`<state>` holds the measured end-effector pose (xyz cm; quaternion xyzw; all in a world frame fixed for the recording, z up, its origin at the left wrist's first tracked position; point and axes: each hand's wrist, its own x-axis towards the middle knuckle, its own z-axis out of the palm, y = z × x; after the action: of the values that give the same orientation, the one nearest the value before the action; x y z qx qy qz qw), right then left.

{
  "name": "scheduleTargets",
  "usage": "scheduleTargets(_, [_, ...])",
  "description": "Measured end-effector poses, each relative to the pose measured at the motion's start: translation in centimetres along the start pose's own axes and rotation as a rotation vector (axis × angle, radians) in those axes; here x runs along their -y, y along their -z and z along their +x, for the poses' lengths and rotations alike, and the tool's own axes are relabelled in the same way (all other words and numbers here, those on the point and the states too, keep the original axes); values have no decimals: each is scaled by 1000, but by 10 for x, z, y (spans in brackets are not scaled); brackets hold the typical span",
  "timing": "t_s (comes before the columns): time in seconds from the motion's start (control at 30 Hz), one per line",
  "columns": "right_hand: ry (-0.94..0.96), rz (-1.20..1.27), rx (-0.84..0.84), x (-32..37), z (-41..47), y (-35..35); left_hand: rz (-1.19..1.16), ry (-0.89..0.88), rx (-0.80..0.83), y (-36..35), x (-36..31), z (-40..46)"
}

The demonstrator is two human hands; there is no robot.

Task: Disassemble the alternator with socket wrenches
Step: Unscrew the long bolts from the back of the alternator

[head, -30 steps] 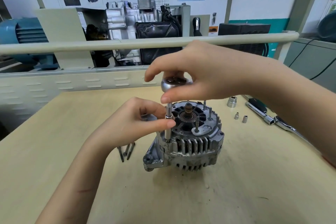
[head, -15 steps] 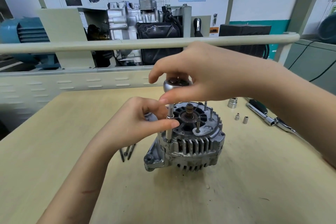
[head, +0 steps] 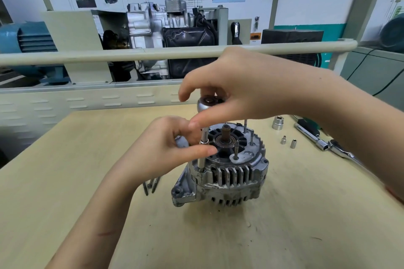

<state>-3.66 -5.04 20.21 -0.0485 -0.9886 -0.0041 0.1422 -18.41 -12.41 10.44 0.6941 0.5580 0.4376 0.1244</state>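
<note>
Your right hand [head: 251, 85] grips the chrome ratchet head [head: 207, 102] directly above the upright steel extension bar [head: 202, 150] that your left hand [head: 166, 150] pinches, its axis vertical over the grey cast-aluminium alternator [head: 227, 172] rim bolt

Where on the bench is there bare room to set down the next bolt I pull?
The widest bare patch is the near table in front of the alternator. The far left corner is also bare. Left of the housing, pulled bolts lie beside the left hand. The right is crowded: large socket, two small sockets, a spare ratchet.
</note>
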Motion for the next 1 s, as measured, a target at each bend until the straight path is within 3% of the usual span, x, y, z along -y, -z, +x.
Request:
scheduleTargets(0.1, [23, 7, -9, 2, 0, -2, -12, 27, -7, 0, 0, 0])
scheduleTargets(0.3, [58, 92, -17, -3, -2, -3, -103, 47, 146, 6, 2, 1])
scheduleTargets(0.77, [50, 34, -51, 2, 2, -6, -55, 39, 11, 1, -3, 0])
scheduleTargets(1.0, [127, 111, -31, 2, 2, -6, -104, 46, 166, 9, -2, -1])
